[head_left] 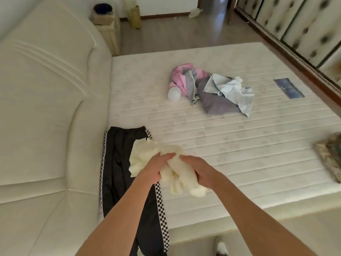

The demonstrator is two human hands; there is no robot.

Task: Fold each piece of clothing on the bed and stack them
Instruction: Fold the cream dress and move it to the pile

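A crumpled cream fleece garment [144, 159] hangs bunched between both hands, just above the mattress [239, 154]. My left hand [156, 169] grips its left side and my right hand [197, 169] grips its right side. Beneath and to the left, black trousers [118, 163] with a checkered side stripe lie flat along the bed's left edge. Farther back on the mattress sits a loose heap: a pink and grey garment [184, 80], a grey piece [215, 100] and a light blue shirt [234, 91].
A white round object [174, 94] lies by the heap. The cream padded headboard [46, 108] runs along the left. A patterned cushion [330, 156] sits at the right edge. A nightstand [108, 28] and floor lie beyond the bed; a wardrobe [295, 24] stands at the right.
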